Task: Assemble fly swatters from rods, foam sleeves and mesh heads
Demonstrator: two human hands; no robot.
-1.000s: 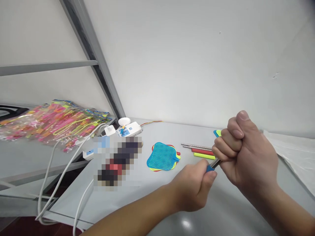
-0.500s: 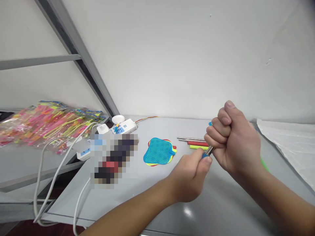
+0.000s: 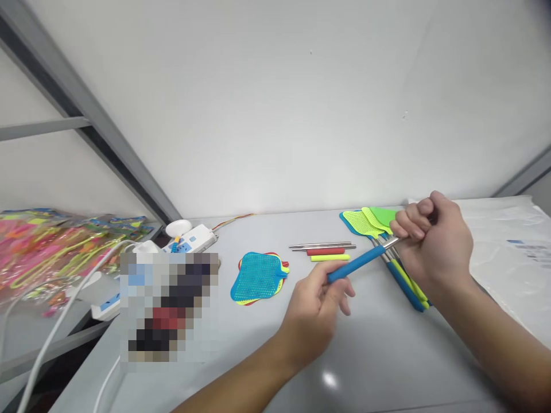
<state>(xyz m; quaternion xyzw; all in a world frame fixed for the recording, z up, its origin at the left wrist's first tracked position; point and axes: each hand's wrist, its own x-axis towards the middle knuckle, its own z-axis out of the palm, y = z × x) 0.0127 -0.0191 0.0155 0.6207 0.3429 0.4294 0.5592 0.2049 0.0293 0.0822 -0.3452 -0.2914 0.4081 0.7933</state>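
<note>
White wall (image 3: 258, 103) rises behind a grey table (image 3: 245, 232), and a white plastic sheet (image 3: 508, 229) covers its right end. On the left side are a heap of pink packaged toys (image 3: 43, 252) and a white power strip (image 3: 191, 238), and a pixelated patch hides what lies in front of them. Near the middle of the table, a stack of loose mesh swatter heads (image 3: 257, 276) lies flat, with a blue one on top of yellow and red ones. Just beside it lie 2 bare metal rods (image 3: 322, 245), a red foam sleeve (image 3: 325, 251) and a yellow foam sleeve (image 3: 329, 257), so these parts are not joined. Further right, at least 3 complete fly swatters (image 3: 365, 222) lie together with heads and handles joined. Above them, a handle with a blue foam grip (image 3: 357, 264) is held in the air, tilted, and no head shows on it. The left hand (image 3: 312, 318) pinches the blue grip between fingers and thumb. The right hand (image 3: 433, 246) is curled around the metal end, so the 2 hands are apart but on the same handle. The tip inside the right hand is hidden.
</note>
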